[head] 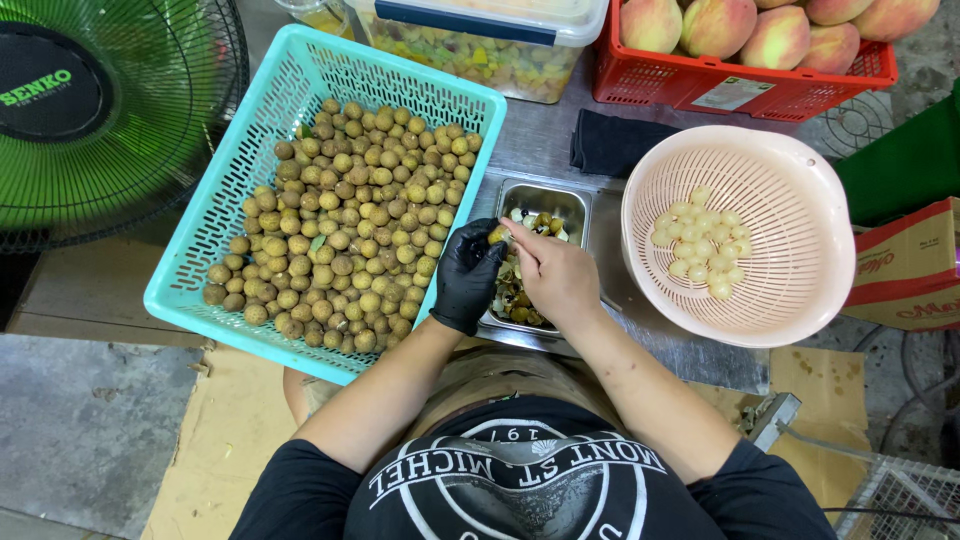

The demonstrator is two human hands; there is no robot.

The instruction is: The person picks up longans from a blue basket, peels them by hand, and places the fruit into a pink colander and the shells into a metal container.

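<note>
Here, both hands meet over a small steel pan (560, 200) set into the grey worktop (540, 135), just beyond the person's chest. The left hand (466, 277), in a black glove, has its grip clamped on a single brown longan (497, 235), pinched between the thumb and fingers. The bare right hand (556, 272) touches that same fruit with its fingertips (513, 229), its grip closed in on the shell; whether it holds a tool cannot be told. The longan sits above the pan's left edge, and below it the pan holds a heap of shells and scraps (514, 292).

Just left of the pan, a turquoise plastic basket (250, 150) rests tilted across the worktop's left edge, filled with unpeeled brown longans (345, 225). To the right of the pan, touching the worktop's near right part, stands a pale pink colander (790, 180) with a small cluster of peeled, pale fruits (702, 240) on its floor.

Along the far edge are a clear tub of chopped fruit (480, 55), a folded dark cloth (610, 145) and a red crate (740, 85) of peaches (715, 25). A green fan (110, 110) stands at the far left, off the worktop, and a cardboard box (910, 265) sits at the right.
</note>
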